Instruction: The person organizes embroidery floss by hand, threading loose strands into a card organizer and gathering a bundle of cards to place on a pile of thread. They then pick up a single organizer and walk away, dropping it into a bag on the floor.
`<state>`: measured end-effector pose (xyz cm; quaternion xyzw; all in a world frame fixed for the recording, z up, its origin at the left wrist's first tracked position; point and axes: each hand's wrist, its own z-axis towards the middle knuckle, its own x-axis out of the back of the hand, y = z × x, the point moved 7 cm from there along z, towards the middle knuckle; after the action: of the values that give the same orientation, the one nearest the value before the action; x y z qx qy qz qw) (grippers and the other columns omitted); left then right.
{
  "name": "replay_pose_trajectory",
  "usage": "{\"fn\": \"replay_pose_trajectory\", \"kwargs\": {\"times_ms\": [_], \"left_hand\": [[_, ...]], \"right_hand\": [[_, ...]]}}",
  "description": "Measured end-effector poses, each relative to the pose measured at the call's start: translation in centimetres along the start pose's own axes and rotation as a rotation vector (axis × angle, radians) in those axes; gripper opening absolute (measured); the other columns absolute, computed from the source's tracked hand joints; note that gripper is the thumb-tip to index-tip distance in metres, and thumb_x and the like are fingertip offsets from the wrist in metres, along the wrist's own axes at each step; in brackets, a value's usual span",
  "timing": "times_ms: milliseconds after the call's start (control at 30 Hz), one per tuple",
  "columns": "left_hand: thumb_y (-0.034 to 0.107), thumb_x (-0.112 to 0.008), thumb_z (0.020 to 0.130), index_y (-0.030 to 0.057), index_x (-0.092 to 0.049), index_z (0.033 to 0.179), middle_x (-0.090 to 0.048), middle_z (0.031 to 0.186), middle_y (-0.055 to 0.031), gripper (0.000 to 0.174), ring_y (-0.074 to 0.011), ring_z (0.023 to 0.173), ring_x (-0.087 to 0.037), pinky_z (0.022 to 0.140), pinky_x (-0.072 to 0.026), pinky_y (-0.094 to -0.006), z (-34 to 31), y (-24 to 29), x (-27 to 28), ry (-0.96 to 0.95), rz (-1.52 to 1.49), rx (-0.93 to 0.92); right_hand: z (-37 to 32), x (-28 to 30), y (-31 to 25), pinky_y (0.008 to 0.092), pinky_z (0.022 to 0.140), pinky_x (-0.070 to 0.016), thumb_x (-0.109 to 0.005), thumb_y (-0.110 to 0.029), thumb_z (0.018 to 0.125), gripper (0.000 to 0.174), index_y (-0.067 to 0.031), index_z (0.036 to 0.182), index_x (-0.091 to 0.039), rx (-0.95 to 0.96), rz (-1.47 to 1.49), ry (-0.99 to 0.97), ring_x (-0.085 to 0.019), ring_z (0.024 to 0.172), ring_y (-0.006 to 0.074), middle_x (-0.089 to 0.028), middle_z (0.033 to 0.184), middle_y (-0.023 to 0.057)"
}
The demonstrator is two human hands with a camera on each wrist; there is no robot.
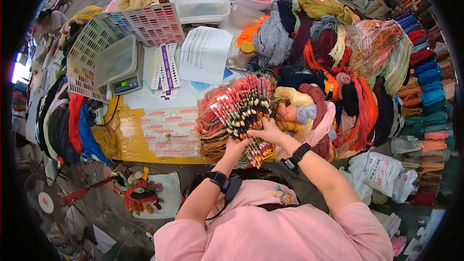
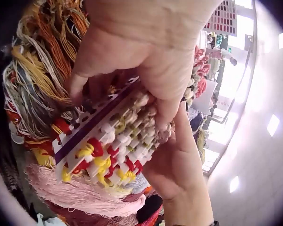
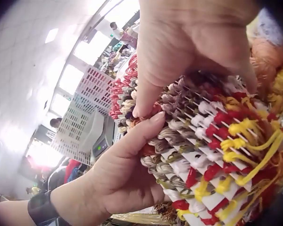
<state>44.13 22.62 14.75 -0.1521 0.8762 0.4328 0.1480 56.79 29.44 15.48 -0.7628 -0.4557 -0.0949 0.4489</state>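
Observation:
A thick stack of thread sample cards (image 1: pixel 244 108) with rows of knotted thread tufts fans out between both hands, over the near edge of the table. My left hand (image 1: pixel 237 146) grips its left side, and my right hand (image 1: pixel 268 133) holds it from the right. Red, yellow, white and grey tufts line the card edges (image 3: pixel 203 146) in the right wrist view, where both thumbs press close together on the stack. A purple strip (image 2: pixel 96 120) runs along one card in the left wrist view. Beneath and left of the stack lies a heap of loose brown and red threads (image 1: pixel 210 130).
Yarn skeins (image 1: pixel 309 111) pile up on the right. Further left stand a scale (image 1: pixel 128 81) with a plastic tray and a folded colour chart (image 1: pixel 154 24). Printed sheets (image 1: pixel 205 55), a gold-lidded jar (image 1: pixel 246 50) and a white bin (image 1: pixel 202 7) occupy the table's back half.

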Motion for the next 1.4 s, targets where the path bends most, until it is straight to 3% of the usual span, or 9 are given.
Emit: {"fn": "replay_pose_trajectory", "kwargs": {"times_ms": [167, 267, 467, 567, 733, 867, 1033, 1167, 1400], "left_hand": [[0.017, -0.067, 0.068, 0.0006, -0.025, 0.118, -0.044, 0.110, -0.0133, 0.068, -0.0205, 0.094, -0.050, 0.081, -0.0401, -0.0327, 0.1, 0.2, 1.7, 0.279, -0.046, -0.230], [0.018, -0.070, 0.067, 0.0021, -0.024, 0.121, -0.042, 0.112, -0.0113, 0.072, -0.0208, 0.102, -0.045, 0.084, -0.0381, -0.0342, 0.5, 1.8, 0.5, 0.317, 0.351, -0.375], [0.021, -0.074, 0.061, -0.0017, -0.027, 0.119, -0.043, 0.113, -0.0154, 0.078, -0.0239, 0.101, -0.046, 0.085, -0.0376, -0.0343, 1.1, 2.2, 1.2, 0.404, 0.076, -0.160], [0.019, -0.072, 0.063, -0.0021, -0.024, 0.121, -0.041, 0.115, -0.0157, 0.079, -0.0241, 0.103, -0.045, 0.085, -0.0363, -0.0344, 2.5, 1.3, 2.6, 0.419, 0.187, -0.188], [0.017, -0.069, 0.066, -0.0023, -0.016, 0.126, -0.036, 0.119, -0.0178, 0.083, -0.0259, 0.109, -0.038, 0.090, -0.0306, -0.0355, 1.9, 1.8, 3.6, 0.528, 0.342, -0.104], [0.009, -0.058, 0.072, -0.0003, -0.014, 0.128, -0.019, 0.128, -0.0246, 0.072, -0.0368, 0.116, -0.028, 0.093, -0.0290, -0.0378, 0.5, 4.6, 2.1, 0.642, 0.845, -0.501], [0.016, -0.057, 0.076, 0.0071, -0.051, 0.112, -0.003, 0.134, -0.0274, 0.037, -0.0396, 0.124, -0.013, 0.095, -0.0272, -0.0412, 0.5, 5.7, -0.5, 0.392, 0.817, -0.455], [0.043, -0.062, 0.069, 0.0051, -0.055, 0.106, -0.016, 0.130, -0.0309, 0.054, -0.0383, 0.124, -0.017, 0.094, -0.0293, -0.0415, 1.6, 5.4, 0.0, 0.447, 0.842, -0.339], [0.038, -0.066, 0.065, 0.0043, -0.056, 0.104, -0.026, 0.126, -0.0319, 0.052, -0.0392, 0.123, -0.017, 0.096, -0.0280, -0.0412, 1.6, 5.9, 0.6, 0.369, 0.875, -0.217]], "right_hand": [[-0.3, -0.1, 0.0, 0.0406, 0.093, -0.0274, -0.055, -0.054, 0.069, 0.083, 0.0080, 0.119, -0.032, 0.018, -0.024, -0.004, -0.029, 0.111, 0.0434, -0.029, 0.118, 0.0342], [-0.1, -0.3, 0.2, 0.0391, 0.089, -0.0330, -0.050, -0.055, 0.073, 0.081, 0.0086, 0.119, -0.030, 0.018, -0.097, -0.050, -0.036, 0.106, 0.0459, -0.029, 0.116, 0.0359], [-0.3, 0.4, 0.1, 0.0400, 0.082, -0.0365, -0.048, -0.047, 0.077, 0.061, 0.0051, 0.108, -0.043, 0.087, -0.061, -0.049, -0.041, 0.098, 0.0428, -0.041, 0.106, 0.0318], [0.8, 0.6, 1.3, 0.0429, 0.070, -0.0389, -0.047, -0.036, 0.080, 0.043, 0.0068, 0.084, -0.051, 0.167, 0.016, 0.022, -0.049, 0.081, 0.0411, -0.052, 0.081, 0.0269], [1.0, 1.5, 3.0, 0.0434, 0.067, -0.0382, -0.048, -0.035, 0.080, 0.042, 0.0073, 0.080, -0.049, 0.190, 0.045, 0.068, -0.050, 0.078, 0.0406, -0.052, 0.081, 0.0279], [0.9, 0.6, 3.0, 0.0398, 0.074, -0.0382, -0.052, -0.037, 0.077, 0.048, 0.0079, 0.094, -0.049, 0.243, 0.103, 0.028, -0.048, 0.088, 0.0379, -0.051, 0.093, 0.0272], [-0.4, 1.0, 1.5, 0.0375, 0.084, -0.0354, -0.057, -0.041, 0.074, 0.058, 0.0044, 0.109, -0.046, 0.183, 0.055, 0.023, -0.044, 0.098, 0.0358, -0.047, 0.104, 0.0257], [-1.1, 0.9, 0.8, 0.0382, 0.085, -0.0346, -0.057, -0.042, 0.073, 0.058, 0.0018, 0.110, -0.047, 0.162, 0.026, 0.034, -0.044, 0.100, 0.0353, -0.047, 0.105, 0.0252], [0.4, 0.1, 4.1, 0.0388, 0.085, -0.0345, -0.053, -0.040, 0.077, 0.056, 0.0052, 0.109, -0.045, 0.129, 0.065, 0.032, -0.043, 0.101, 0.0366, -0.046, 0.106, 0.0253]]}}
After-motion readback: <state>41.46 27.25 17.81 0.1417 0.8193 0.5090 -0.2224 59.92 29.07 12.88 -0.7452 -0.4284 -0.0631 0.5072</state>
